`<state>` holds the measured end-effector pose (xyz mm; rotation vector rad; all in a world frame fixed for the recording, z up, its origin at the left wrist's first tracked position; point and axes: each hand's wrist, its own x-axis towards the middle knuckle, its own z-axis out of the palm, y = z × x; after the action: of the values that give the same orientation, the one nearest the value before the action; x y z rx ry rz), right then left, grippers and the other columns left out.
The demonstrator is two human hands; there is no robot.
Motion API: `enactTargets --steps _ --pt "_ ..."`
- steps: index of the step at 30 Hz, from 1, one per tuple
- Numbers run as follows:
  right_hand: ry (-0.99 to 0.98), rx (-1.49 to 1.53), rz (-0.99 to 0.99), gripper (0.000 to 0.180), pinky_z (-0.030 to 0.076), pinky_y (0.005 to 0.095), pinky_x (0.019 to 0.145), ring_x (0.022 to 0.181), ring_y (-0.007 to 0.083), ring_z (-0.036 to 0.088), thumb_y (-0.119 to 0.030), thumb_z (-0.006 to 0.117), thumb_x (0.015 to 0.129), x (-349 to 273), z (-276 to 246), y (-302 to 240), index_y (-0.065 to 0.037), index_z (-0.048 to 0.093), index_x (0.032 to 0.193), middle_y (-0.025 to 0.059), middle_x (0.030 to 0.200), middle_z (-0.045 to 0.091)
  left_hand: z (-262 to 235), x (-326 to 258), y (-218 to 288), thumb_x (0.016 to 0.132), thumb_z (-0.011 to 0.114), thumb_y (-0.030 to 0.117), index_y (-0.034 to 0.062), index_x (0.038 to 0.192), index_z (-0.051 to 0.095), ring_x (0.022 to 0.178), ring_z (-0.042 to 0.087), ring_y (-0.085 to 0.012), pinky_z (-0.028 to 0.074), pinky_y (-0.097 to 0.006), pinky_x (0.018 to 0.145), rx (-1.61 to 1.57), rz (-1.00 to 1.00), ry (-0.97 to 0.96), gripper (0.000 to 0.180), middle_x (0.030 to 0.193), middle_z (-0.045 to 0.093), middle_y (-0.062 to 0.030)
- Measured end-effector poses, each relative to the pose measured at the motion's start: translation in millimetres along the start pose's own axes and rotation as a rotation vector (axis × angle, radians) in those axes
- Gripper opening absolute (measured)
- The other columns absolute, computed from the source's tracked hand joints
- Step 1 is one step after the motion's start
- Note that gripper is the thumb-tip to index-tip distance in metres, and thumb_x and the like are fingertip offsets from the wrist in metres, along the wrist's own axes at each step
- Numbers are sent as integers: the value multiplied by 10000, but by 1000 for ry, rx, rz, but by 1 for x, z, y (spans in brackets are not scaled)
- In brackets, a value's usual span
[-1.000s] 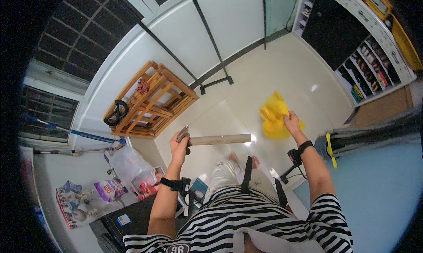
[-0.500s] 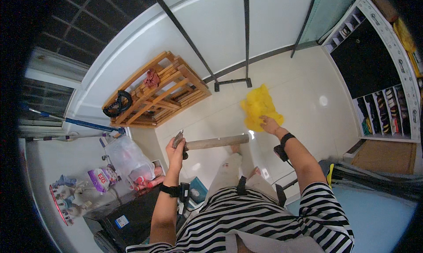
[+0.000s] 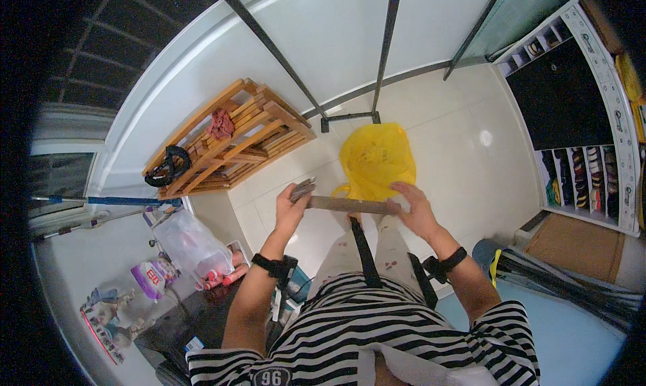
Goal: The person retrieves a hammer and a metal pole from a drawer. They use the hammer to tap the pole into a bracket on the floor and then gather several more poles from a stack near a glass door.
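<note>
Jutting from the clenched left hand [image 3: 291,209], the brown bar [image 3: 351,205] meets the curled right hand [image 3: 418,212], hold unclear.

The bag [image 3: 380,154] is yellow, the shirt [image 3: 383,325] striped.

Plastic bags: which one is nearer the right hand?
The yellow bag, close beside the right hand; the whitish translucent bag is far off to the left.

Fairly bright, even indoor light fills the middle, with a round white glare on the glossy floor [image 3: 457,124] between two and three o'clock, while toward ten the window [image 3: 124,43] is dark and grainy, its edges bowed, and blackness swallows the corners.
</note>
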<state>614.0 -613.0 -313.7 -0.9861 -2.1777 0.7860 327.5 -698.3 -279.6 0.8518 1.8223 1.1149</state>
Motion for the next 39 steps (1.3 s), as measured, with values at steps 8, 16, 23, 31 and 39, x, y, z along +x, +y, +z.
enactTargets --steps 8,16,23,31,39 --pt "-606 12 250 319 456 448 682 782 370 573 -336 594 787 15 -22 -6 -79 513 957 164 815 605 81 9 29 742 598 20 9 868 563 663 495 -103 428 -252 603 1 113 -264 132 716 559 -45" --pt "-450 -113 319 293 463 437 619 726 370 581 -260 620 763 -3 -69 39 -44 521 935 191 772 596 33 98 78 718 706 237 -10 1293 319 1128 449 -260 340 -324 965 324 174 -163 736 1192 476 -188" --pt "-139 3 483 272 452 352 584 656 261 556 -183 619 766 -34 -79 40 6 528 938 150 730 579 -37 243 199 738 690 137 0 1288 282 1112 420 -219 352 -310 935 -154 614 362 698 1193 436 -143" --pt "15 204 957 312 425 392 790 920 224 518 -245 589 813 -37 -51 -61 -24 511 1019 208 1011 544 -77 316 210 782 648 206 61 612 515 444 472 -106 427 -267 475 -286 557 5 260 506 506 -22" --pt "460 251 997 234 397 258 485 531 99 459 -157 613 777 -53 10 -80 26 519 889 25 621 500 -49 331 243 802 626 249 83 490 430 395 377 -84 377 -241 437 -388 695 -4 404 443 396 21"
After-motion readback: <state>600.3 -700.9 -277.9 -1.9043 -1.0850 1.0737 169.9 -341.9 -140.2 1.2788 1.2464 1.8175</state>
